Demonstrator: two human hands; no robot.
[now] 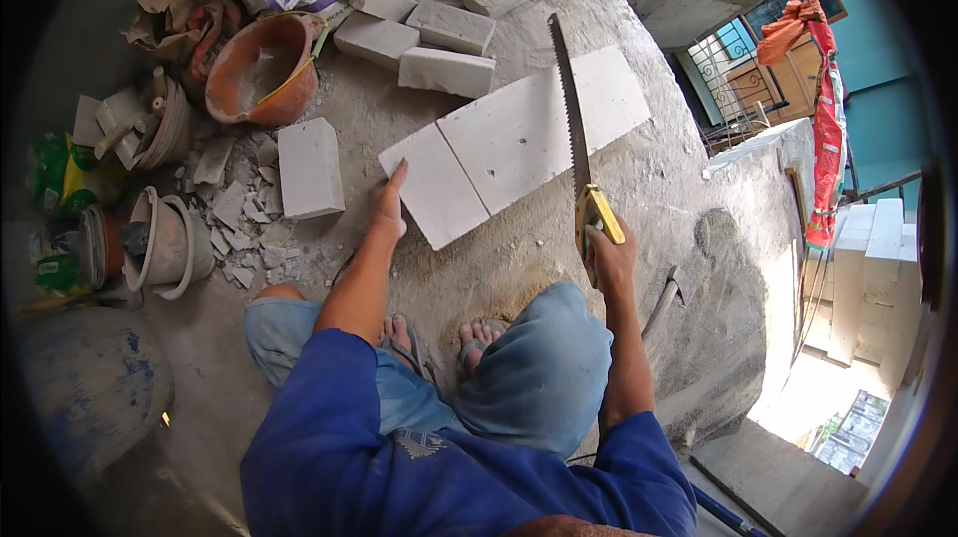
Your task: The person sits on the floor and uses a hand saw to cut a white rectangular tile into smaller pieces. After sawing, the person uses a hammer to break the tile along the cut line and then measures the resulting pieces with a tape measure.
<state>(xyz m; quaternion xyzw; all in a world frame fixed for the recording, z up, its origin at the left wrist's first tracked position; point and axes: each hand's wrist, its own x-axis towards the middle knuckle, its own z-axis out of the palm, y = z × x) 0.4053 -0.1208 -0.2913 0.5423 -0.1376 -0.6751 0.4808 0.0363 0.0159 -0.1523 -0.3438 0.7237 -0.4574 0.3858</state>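
Concrete floor (559, 263) bears a long white masonry block (509, 138), its right end near the floor's right edge. Right hand (609, 250) grasps a yellow-handled handsaw (573, 118), blade crossing the block; left hand (390, 202) touches its left end, grasp indeterminable. Orange bucket (228, 88) beyond.

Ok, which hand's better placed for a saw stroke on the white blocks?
Likely the right hand: it grips the saw, blade across the white blocks. The left hand is at their left end, no tool.
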